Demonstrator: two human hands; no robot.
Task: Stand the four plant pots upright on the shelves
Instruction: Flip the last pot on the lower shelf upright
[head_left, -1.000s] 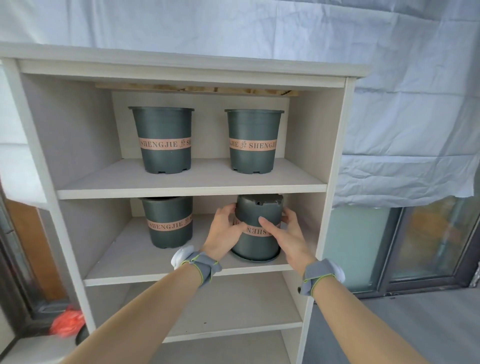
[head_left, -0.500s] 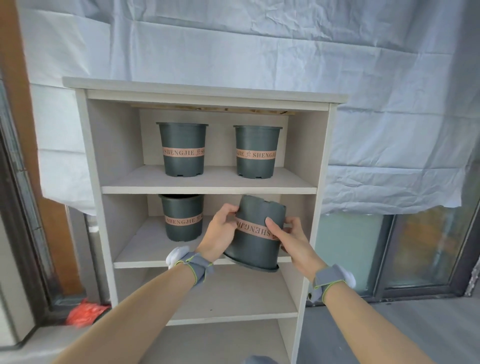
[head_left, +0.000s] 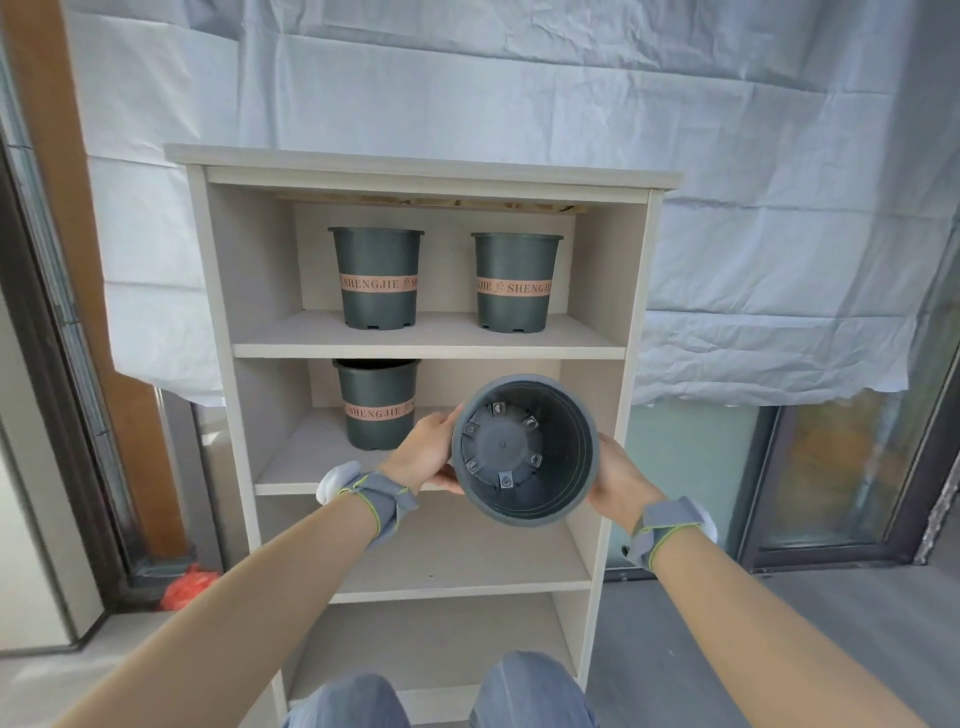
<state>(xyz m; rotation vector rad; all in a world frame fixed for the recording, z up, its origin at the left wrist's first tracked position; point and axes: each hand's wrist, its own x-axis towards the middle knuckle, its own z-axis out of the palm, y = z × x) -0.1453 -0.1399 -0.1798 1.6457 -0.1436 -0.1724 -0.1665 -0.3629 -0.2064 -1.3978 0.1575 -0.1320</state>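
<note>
I hold a dark green plant pot (head_left: 524, 451) in front of the shelf unit (head_left: 431, 351), tipped on its side with its open mouth facing me, so the drain holes in its bottom show. My left hand (head_left: 427, 453) grips its left side and my right hand (head_left: 613, 475) its right side. Two matching pots stand upright on the top shelf, one at the left (head_left: 376, 277) and one at the right (head_left: 517, 281). A third pot (head_left: 378, 402) stands upright at the left of the second shelf.
The right half of the second shelf (head_left: 291, 462) is bare behind the held pot. Two lower shelves (head_left: 457, 564) are bare. A wrinkled white sheet (head_left: 519, 78) hangs behind. A red bag (head_left: 187, 586) lies on the floor at the left. My knees (head_left: 441, 696) show below.
The pot stood upside down on the second shelf. Both hands have lifted it off and out, and turned it so its mouth faces me. My view has pulled back from the shelf.
</note>
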